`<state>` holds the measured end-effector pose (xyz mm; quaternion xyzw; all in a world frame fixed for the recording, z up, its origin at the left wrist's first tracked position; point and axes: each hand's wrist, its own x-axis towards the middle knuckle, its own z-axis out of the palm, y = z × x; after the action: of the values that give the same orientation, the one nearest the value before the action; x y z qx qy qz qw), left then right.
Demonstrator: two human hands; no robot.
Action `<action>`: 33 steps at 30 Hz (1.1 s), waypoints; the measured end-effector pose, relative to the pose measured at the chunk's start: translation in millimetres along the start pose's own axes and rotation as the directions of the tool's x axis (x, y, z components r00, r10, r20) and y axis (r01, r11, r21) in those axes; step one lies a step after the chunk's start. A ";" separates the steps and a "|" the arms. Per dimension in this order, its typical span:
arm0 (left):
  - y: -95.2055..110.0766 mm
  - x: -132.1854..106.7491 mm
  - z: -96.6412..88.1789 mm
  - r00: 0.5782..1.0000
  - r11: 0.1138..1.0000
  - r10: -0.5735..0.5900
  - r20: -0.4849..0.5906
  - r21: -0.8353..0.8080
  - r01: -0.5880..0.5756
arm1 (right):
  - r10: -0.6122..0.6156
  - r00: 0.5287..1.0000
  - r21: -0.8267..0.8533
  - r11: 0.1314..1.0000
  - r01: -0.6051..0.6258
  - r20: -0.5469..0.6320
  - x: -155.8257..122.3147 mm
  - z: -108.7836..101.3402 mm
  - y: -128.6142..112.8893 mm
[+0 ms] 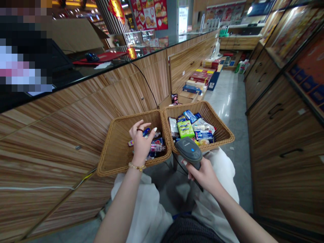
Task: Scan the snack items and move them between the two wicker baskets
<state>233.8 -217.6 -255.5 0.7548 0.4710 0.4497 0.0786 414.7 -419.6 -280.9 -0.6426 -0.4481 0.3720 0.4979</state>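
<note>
- Right hand (202, 175) is closed firmly around the handle of a barcode scanner (189, 151), whose head sits just above the near rim of the right basket.
- Left hand (141, 143) hangs over the left basket (111, 143), fingers spread and curved. A blue packet (146, 132) lies at the fingertips; whether it is gripped, I can't tell.
- Left hand wears a ring (139, 130) and a beaded bracelet (136, 166).
- Both wicker baskets sit side by side, rims touching, on the person's lap, over a white skirt (152, 209).
- Left basket holds a few items, including a bottle (157, 147) with a pink label.
- Right basket (199, 109) is fuller, with a green box (186, 129) on top among blue packs.
- Wood-paneled counter (76, 114) with a black glass top runs along the left.
- Wooden cabinets (286, 135) line the right.
- Stacked boxes (199, 81) lie on the floor ahead.
</note>
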 end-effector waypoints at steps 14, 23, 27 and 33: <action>42.1 33.5 54.2 0.828 0.963 0.216 0.518 0.025 -0.267 | 0.036 0.999 0.049 0.998 -0.035 -0.027 -0.9 -12.6 7.1; 72.5 58.7 126.5 0.560 0.897 0.130 0.818 0.144 -0.418 | 0.044 0.998 0.075 0.996 -0.041 -0.041 -3.0 -14.8 8.3; 75.0 63.4 139.8 0.481 0.875 0.109 0.870 0.145 -0.462 | 0.035 0.998 0.078 0.996 -0.032 -0.043 -2.7 -16.3 8.1; 80.4 63.4 136.2 0.512 0.878 0.172 0.842 0.105 -0.467 | 0.036 0.998 0.089 0.996 -0.031 -0.053 -2.3 -16.2 5.0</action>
<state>397.5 -170.2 -252.9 0.9512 0.2980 -0.0224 0.0769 429.9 -427.3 -282.0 -0.6372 -0.4068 0.3821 0.5315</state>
